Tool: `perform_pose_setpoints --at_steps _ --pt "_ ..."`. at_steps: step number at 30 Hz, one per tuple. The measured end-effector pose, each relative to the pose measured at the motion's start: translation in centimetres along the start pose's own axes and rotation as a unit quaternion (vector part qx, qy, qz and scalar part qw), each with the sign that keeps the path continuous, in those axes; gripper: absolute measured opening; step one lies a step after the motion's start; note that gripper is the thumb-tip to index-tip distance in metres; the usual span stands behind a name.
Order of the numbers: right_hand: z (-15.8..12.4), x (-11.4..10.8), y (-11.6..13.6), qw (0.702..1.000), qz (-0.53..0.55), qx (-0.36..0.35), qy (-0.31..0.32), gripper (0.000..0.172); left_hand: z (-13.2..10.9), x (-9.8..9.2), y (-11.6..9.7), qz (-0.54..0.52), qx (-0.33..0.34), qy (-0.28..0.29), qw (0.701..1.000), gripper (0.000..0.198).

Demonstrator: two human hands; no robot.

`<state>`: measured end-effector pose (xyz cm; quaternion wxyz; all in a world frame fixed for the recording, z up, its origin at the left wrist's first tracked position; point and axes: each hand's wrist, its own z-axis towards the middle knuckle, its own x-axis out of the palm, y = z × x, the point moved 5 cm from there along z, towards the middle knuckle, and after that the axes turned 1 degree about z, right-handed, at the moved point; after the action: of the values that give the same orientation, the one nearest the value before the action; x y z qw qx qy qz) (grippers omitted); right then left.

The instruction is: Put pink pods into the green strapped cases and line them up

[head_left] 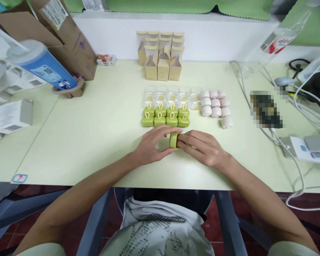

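My left hand [151,144] holds a small green cover [173,140] between thumb and fingers, its open side turned right. The fingers of my right hand [206,146] are bunched together and reach into that opening; their tips are hidden, so I cannot tell whether they hold anything inside. Just beyond my hands, several green covers with yellow loops [171,121] stand in two rows. Behind them is a row of clear plastic cases [161,93] with yellow marks. Pale pink rounded pieces [216,103] sit in a block to the right, with one white piece [226,123] nearer me.
Several open small cardboard boxes [163,69] stand against the wall. At left are a blue canister [49,67], a large carton [78,49] and white boxes [14,117]. Cables [296,160], a clear bottle [277,42] and a white device [298,149] occupy the right side.
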<state>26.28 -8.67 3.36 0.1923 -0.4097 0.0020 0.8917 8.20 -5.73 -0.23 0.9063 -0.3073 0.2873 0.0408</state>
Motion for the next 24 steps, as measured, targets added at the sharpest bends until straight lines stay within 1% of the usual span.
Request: perform_pose_setpoints --at_steps 5,9,12,15,18,21,24 --pt "-0.1 0.5 0.1 1.000 0.007 0.001 0.011 0.011 -0.2 0.5 0.3 -0.019 -0.016 0.015 1.000 0.057" --pt "0.0 0.4 0.0 1.000 0.013 0.003 -0.003 0.005 -0.3 0.8 0.7 -0.056 -0.063 0.002 0.996 0.056" --pt "-0.1 0.1 -0.1 0.999 0.038 0.027 -0.011 0.007 -0.2 0.7 1.1 -0.113 -0.105 -0.023 0.988 0.061" --pt "-0.7 -0.1 -0.3 0.995 0.059 0.077 -0.015 0.016 -0.2 0.6 1.4 -0.162 -0.132 -0.042 0.977 0.066" --pt "-1.3 0.0 -0.3 0.989 0.092 0.104 -0.045 0.020 -0.2 0.6 1.5 -0.191 -0.142 -0.051 0.970 0.067" --pt "-1.3 0.4 -0.4 0.983 0.128 0.112 -0.075 0.018 -0.2 0.8 1.4 -0.203 -0.143 -0.053 0.967 0.067" --pt "-1.2 0.6 -0.6 0.979 0.131 0.113 -0.104 0.015 -0.3 1.3 1.3 -0.211 -0.148 -0.048 0.965 0.066"
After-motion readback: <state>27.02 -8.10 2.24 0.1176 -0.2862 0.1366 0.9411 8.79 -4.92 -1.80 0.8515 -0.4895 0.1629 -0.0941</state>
